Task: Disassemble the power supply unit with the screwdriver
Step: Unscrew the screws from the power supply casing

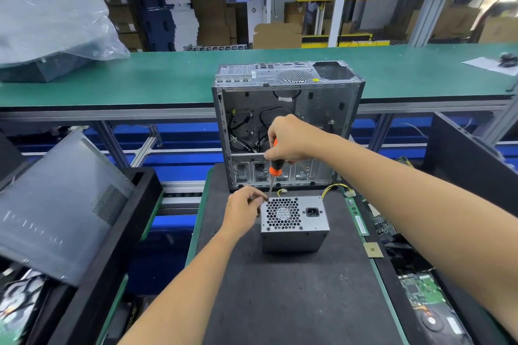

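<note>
- Fingers (pixel 259 198) of left hand (pixel 243 211) pinch round the screwdriver shaft right at the tip, beside the top-left corner of the power supply unit (pixel 294 223); they act as a guide for the bit
- Right hand (pixel 288 138) is clenched round the orange/black handle of the screwdriver (pixel 274 169), which leans slightly, tip down to that corner
- PSU stands on the dark mat (pixel 294 302) w/ fan grille (pixel 281 213) & mains socket (pixel 312 211) facing up, just in front of the open PC case (pixel 288 120); its yellow/black cables (pixel 335 190) trail off behind
- Step in hand, as I judge it: seat the bit in the corner screw & back it out. Screw itself is hidden by the fingertips, can't tell if bit is engaged
- To do it well: bring shaft closer to upright over the screw, push down firmly before turning so the bit doesn't cam out
- Keep left pinch light, just steadying; PSU isn't braced otherwise, so it may twist or tip under torque
- Once loose, catch the screw w/ the left fingers so it doesn't roll off the mat
</note>
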Tool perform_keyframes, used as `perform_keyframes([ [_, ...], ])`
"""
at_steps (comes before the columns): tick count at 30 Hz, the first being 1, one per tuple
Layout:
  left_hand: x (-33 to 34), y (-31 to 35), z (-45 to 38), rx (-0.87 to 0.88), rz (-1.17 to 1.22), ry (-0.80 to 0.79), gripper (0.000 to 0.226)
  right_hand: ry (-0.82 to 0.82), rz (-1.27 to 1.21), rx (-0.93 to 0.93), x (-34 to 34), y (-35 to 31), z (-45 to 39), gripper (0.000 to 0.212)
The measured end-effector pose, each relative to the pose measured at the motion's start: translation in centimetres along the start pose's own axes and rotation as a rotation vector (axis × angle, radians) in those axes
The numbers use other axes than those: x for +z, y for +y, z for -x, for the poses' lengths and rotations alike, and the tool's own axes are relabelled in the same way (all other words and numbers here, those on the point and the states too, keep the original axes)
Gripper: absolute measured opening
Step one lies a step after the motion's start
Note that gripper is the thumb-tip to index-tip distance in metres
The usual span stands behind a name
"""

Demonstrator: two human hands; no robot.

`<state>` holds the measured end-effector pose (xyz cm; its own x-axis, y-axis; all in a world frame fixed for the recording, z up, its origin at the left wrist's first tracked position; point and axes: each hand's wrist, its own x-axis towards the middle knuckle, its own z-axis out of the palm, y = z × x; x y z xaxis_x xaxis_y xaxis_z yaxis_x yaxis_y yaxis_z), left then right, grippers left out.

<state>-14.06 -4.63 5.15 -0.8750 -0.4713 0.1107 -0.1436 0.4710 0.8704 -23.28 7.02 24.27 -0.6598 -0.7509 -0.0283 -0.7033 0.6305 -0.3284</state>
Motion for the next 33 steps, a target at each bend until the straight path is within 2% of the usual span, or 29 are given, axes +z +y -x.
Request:
perform_keyframes([
  [12,0.02,0.39,0.17,0.057,-0.057,0.007,0.014,-0.007,0.034,-0.001,-0.01,-0.31,0.29,0.023],
  [18,0.13,0.56,0.41,0.140,-0.194,0.010,0.008,-0.025,0.051,-0.020,-0.17,-0.22,0.49,0.018],
  [25,0.14,0.80,0.24,0.226,-0.327,-0.013,0.005,-0.049,-0.005,0.095,-0.63,0.10,0.61,0.020],
  [30,0.00,0.77,0.13,0.197,-0.271,0.020,0.005,-0.032,-0.003,0.109,-0.38,0.15,0.35,0.018],
  [33,-0.06,0.72,0.06,0.181,-0.249,0.010,0.006,-0.074,0.075,0.012,-0.41,-0.21,0.46,0.018],
])
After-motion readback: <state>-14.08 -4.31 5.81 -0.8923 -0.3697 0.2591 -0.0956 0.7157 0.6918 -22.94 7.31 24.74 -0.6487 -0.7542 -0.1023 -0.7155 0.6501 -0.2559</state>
